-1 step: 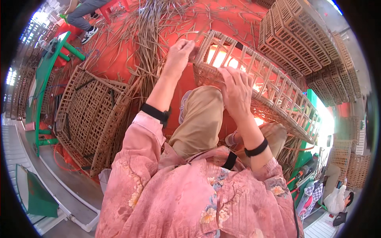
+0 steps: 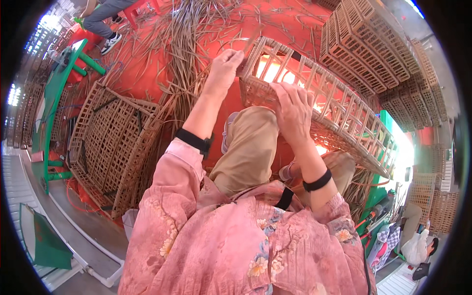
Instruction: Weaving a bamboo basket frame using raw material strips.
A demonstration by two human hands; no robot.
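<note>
A woven cane basket [image 2: 339, 101] lies tilted across my lap, its open-slatted side up, running from upper middle to lower right. My left hand [image 2: 225, 68] is closed at the basket's far left corner, fingers pinched on a thin brown cane strip [image 2: 253, 42]. That strip sticks up beyond my fingertips and is somewhat blurred. My right hand [image 2: 293, 105] is wrapped over the basket's near edge, fingers bent onto the weave. Its thumb is hidden.
Loose cane strips [image 2: 184, 59] litter the red floor ahead. Another woven basket [image 2: 110, 142] leans at my left beside a green metal frame [image 2: 51, 103]. Baskets are stacked [image 2: 366, 49] at the far right. One person's legs [image 2: 105, 22] show far left; another person [image 2: 419, 246] sits lower right.
My left hand has shifted very slightly right, toward the basket corner. The right hand and the basket look nearly the same.
</note>
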